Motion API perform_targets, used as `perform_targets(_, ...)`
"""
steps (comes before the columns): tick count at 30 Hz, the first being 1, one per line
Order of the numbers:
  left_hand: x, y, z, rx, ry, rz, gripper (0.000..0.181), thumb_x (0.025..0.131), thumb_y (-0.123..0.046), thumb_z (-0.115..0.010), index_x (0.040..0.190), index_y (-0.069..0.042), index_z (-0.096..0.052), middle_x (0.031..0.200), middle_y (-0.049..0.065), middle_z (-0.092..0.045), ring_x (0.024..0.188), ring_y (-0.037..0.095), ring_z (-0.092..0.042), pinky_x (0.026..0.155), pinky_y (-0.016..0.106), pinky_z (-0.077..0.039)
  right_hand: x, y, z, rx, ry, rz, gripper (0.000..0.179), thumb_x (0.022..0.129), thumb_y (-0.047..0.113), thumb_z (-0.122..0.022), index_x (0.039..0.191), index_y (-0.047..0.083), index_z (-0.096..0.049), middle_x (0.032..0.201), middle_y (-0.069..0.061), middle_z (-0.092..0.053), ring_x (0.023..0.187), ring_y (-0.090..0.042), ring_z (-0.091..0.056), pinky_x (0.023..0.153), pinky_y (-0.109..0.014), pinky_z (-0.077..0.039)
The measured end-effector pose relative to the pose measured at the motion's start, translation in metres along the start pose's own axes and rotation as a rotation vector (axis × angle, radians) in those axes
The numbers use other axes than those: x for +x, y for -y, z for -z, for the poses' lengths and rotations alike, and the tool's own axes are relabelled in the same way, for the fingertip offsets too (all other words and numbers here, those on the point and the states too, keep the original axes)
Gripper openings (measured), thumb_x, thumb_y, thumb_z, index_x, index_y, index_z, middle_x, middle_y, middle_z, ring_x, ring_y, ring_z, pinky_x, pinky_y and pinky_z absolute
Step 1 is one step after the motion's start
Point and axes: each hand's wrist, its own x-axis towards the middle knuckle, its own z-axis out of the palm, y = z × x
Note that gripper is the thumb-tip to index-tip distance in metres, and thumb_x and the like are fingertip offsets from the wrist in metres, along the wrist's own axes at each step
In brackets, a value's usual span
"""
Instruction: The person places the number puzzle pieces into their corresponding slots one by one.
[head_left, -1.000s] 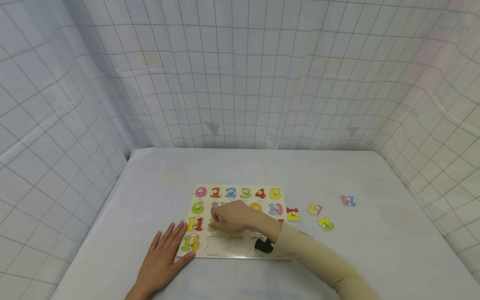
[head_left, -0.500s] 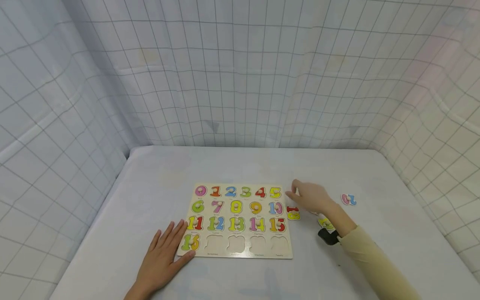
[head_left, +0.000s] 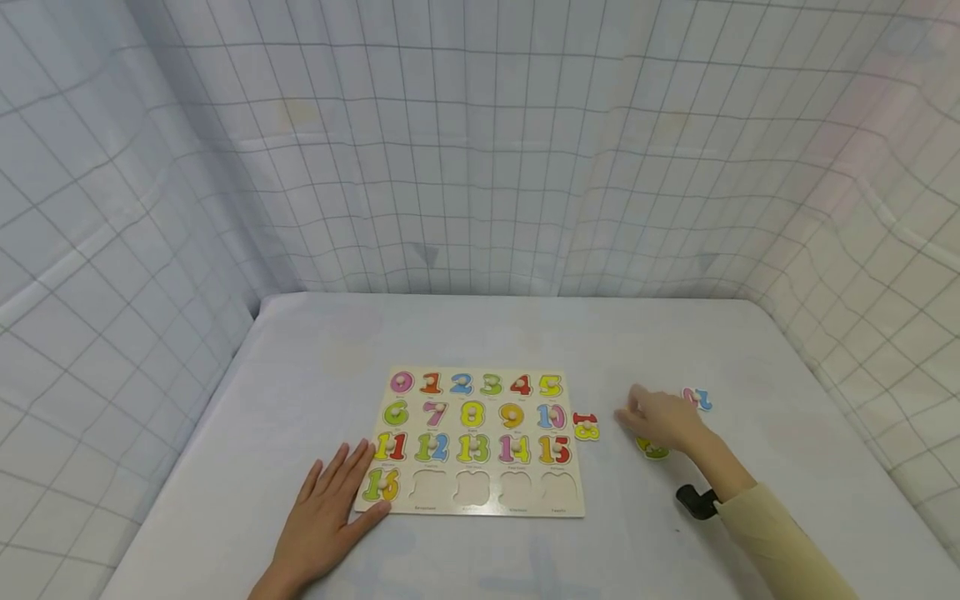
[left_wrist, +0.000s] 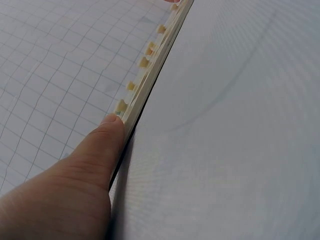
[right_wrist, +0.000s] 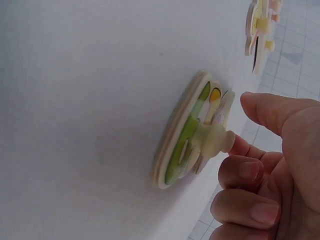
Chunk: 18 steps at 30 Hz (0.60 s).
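Note:
A wooden number puzzle board [head_left: 405,505] lies on the table, with knobbed pieces 0 to 16 in their slots and bare recesses along its bottom row. My left hand [head_left: 318,525] lies flat at its lower left corner, thumb along the edge. To the right of the board, my right hand [head_left: 666,419] is over the loose pieces, thumb and index finger apart, other fingers curled. Just in front of it in the right wrist view is the green and yellow 19 piece [right_wrist: 182,137]. Behind that, the 17 piece [right_wrist: 227,106] shows partly, near the fingertips.
The 18 piece [head_left: 586,427] lies turned sideways against the board's right edge. Beyond my right hand is the pink and blue 20 piece [head_left: 699,399]. Grid-patterned cloth walls [head_left: 495,167] surround the white table [head_left: 480,333] at the back and sides.
My right hand has moved from over the board rightward to the loose pieces, then slightly farther right and down, where it now covers the 17. The left hand has stayed put.

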Motion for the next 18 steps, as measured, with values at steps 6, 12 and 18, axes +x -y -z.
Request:
perform_targets(6,0.000,-0.001,0.000,0.000,-0.004,0.000,0.078,0.089,-0.058,-0.054,0.150,-0.014,-0.032,0.151,0.003,-0.033,0.140,0.026,-0.022,0.113,0.043,-0.005,-0.004,-0.005,-0.002,0.009,-0.015,-0.009,0.028,0.094,0.031,-0.059,0.081,0.010,-0.046,0.058,0.001,-0.048,0.049,-0.013,-0.046,0.043,-0.027,-0.034)
perform_targets(12,0.000,0.000,0.000,0.006,-0.003,0.002,0.079,0.089,-0.058,-0.054,0.150,-0.014,-0.031,0.151,0.002,-0.033,0.140,0.026,-0.021,0.113,0.043,-0.005,-0.005,-0.006,-0.003,-0.006,-0.011,-0.005,0.030,0.096,0.031,-0.056,0.078,0.011,-0.044,0.059,0.002,-0.047,0.050,-0.013,-0.044,0.045,-0.026,-0.032)
perform_targets(18,-0.001,0.001,0.001,0.005,-0.001,-0.001,0.078,0.089,-0.058,-0.054,0.150,-0.014,-0.031,0.152,0.003,-0.032,0.140,0.026,-0.021,0.113,0.042,-0.004,0.000,0.009,0.002,-0.022,-0.038,0.047,0.031,0.095,0.030,-0.059,0.078,0.010,-0.041,0.058,0.000,-0.041,0.049,-0.013,-0.042,0.045,-0.025,-0.030)
